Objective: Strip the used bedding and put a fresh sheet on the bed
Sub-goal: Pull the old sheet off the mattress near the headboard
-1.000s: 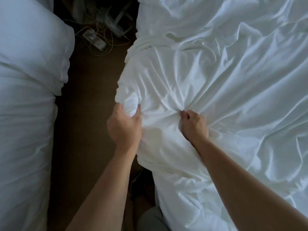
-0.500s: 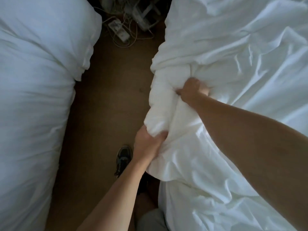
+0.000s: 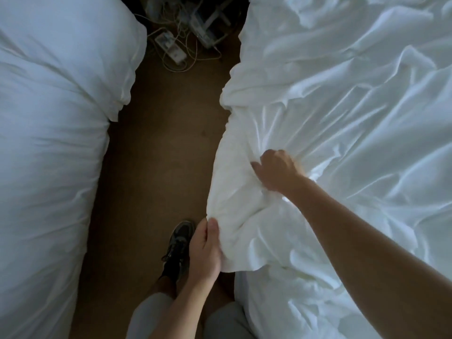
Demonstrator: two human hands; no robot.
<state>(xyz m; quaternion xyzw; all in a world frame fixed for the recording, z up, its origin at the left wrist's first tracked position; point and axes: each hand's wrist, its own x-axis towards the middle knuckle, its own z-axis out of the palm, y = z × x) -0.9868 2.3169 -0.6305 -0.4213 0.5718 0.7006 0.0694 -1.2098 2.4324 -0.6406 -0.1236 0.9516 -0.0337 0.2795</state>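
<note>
A crumpled white sheet (image 3: 342, 118) covers the bed on the right, bunched into a thick fold along the bed's left edge. My left hand (image 3: 204, 248) pinches the lower end of that fold between thumb and fingers, just off the bed's side. My right hand (image 3: 277, 171) sits higher up on the fold with fingers curled into the cloth, forearm stretched across the sheet from the lower right.
A second bed with white bedding (image 3: 49, 155) fills the left side. Between the beds runs a narrow strip of brown carpet (image 3: 156, 155). A power strip with tangled cables (image 3: 171, 48) lies at its far end. My dark shoe (image 3: 179, 243) stands on the carpet.
My left hand has drawn the fold's edge down toward me. My right hand has shifted lower and to the right on the sheet. The view has tilted, showing more carpet and my legs.
</note>
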